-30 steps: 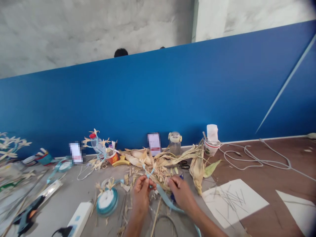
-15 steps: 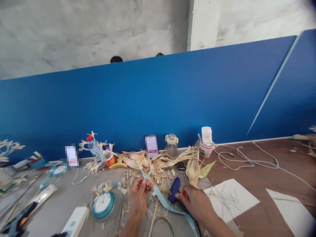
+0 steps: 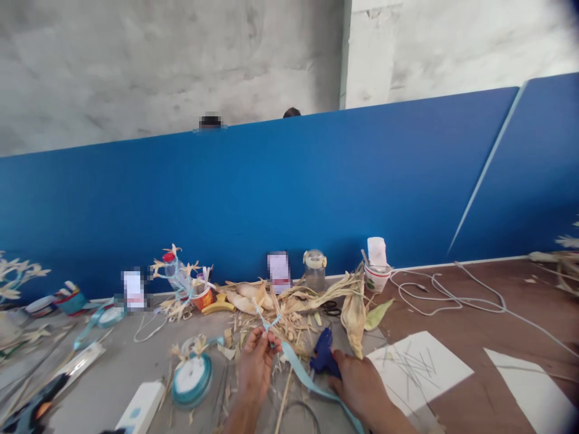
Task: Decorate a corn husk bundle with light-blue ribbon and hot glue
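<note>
My left hand point(image 3: 257, 364) pinches a forked stem point(image 3: 266, 324) wrapped in light-blue ribbon, with pale husk petals at its tips. A loose length of the light-blue ribbon point(image 3: 296, 364) trails from these fingers towards the lower right. My right hand point(image 3: 362, 380) is closed around the handle of a dark-blue hot glue gun point(image 3: 323, 349). Its nozzle end points up and away, and my fingers hide the trigger. Just beyond both hands lies a heap of dried corn husks point(image 3: 289, 319). Left of my left hand stands a ribbon spool point(image 3: 192, 380).
At the back are a phone point(image 3: 278, 272), a glass jar point(image 3: 315, 271), scissors point(image 3: 332, 308) and a paper cup point(image 3: 377, 278). Thin wires lie on white paper point(image 3: 446, 367) at right. A white cable point(image 3: 488, 304) loops behind. A power strip point(image 3: 140, 407) is front left.
My right hand has closed further around the glue gun's handle, covering the red trigger that showed before. The left hand keeps its pinch on the stem. The view has tilted slightly.
</note>
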A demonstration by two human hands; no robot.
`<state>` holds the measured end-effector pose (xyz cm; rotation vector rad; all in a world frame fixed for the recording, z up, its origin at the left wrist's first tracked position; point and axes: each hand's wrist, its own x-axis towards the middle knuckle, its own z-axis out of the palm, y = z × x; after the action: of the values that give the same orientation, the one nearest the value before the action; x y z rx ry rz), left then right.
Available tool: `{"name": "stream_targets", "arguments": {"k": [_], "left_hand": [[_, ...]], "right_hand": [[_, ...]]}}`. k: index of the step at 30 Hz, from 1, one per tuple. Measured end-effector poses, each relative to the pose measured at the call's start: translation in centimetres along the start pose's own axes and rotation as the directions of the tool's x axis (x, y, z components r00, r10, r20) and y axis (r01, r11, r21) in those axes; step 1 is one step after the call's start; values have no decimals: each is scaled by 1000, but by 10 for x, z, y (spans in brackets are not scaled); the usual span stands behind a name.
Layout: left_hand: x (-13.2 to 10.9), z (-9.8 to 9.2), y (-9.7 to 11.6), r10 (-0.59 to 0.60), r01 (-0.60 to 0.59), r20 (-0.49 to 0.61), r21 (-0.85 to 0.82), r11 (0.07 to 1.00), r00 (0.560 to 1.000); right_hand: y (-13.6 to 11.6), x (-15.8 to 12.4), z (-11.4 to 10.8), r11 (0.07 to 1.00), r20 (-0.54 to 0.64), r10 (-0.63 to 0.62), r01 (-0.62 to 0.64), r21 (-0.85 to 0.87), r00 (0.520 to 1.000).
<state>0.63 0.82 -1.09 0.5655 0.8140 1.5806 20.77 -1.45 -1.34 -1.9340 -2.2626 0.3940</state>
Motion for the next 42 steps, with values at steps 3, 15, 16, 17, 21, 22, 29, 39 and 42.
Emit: {"name": "stream_targets", "arguments": {"k": [3, 15, 16, 17, 21, 22, 29, 39, 42], "left_hand": [[0, 0, 1, 10, -10, -11, -5, 1000, 1000], [10, -12, -2, 87, -83, -109, 35, 996, 990], [12, -14, -3, 119, -112, -132, 56, 992, 984], [14, -16, -3, 152, -141, -154, 81, 987, 976], [17, -22, -5, 231, -200, -182, 172, 965, 956], [17, -22, -5, 232, -199, -181, 181, 963, 956], [10, -14, -7, 160, -136, -172, 143, 980, 972], [7, -9, -3, 77, -61, -154, 107, 992, 985], [8, -10, -4, 77, -54, -185, 128, 990, 980]], "right_hand": [[7, -1, -1, 983, -5, 37, -36, 179, 999], [0, 3, -39, 122, -67, 140, 50, 991, 988], [-5, 4, -39, 71, -72, 97, 65, 995, 993], [-9, 6, -38, 20, -75, 38, 74, 997, 996], [-26, 13, -28, -54, 19, -198, -30, 998, 980], [-30, 15, -24, -19, 59, -219, -65, 998, 974], [-44, 28, 8, 312, 111, -142, -62, 948, 984], [-52, 28, 9, 328, -80, -127, 118, 937, 989], [-52, 28, 14, 367, -141, -89, 164, 916, 986]]}}
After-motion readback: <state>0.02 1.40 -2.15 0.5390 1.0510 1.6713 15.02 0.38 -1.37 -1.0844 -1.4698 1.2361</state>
